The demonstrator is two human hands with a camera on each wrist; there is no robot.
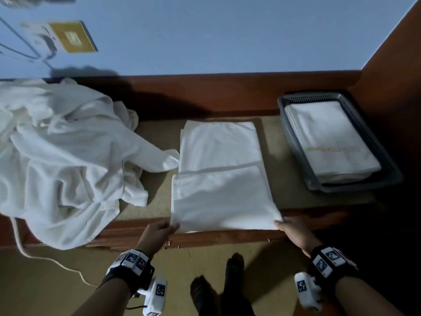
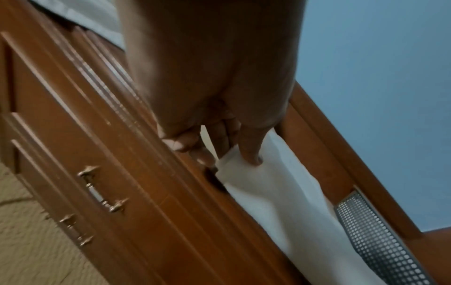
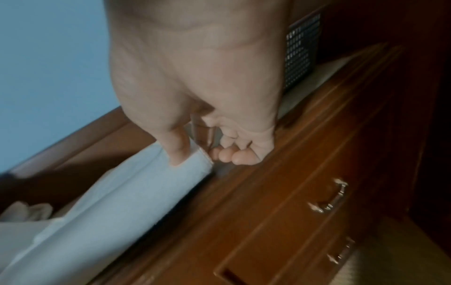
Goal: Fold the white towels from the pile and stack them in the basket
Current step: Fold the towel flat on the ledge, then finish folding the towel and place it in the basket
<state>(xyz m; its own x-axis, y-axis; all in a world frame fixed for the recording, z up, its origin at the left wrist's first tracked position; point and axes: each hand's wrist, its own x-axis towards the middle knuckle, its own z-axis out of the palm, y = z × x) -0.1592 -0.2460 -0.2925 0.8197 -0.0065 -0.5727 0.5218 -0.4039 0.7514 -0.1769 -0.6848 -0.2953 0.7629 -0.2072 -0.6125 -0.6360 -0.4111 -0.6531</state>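
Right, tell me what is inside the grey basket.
The grey basket holds a stack of folded white towels; the top one bears faint gold lettering. The edges of some layers show at its near end, but the count and the basket's floor are covered.

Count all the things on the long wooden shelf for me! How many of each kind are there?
Messy pile of white towels: 1
Half-folded towel, each near corner pinched by the left hand and right hand: 1
Grey basket: 1
Stack of folded towels in the basket: 1 (layers too hard to count)
Total: 4
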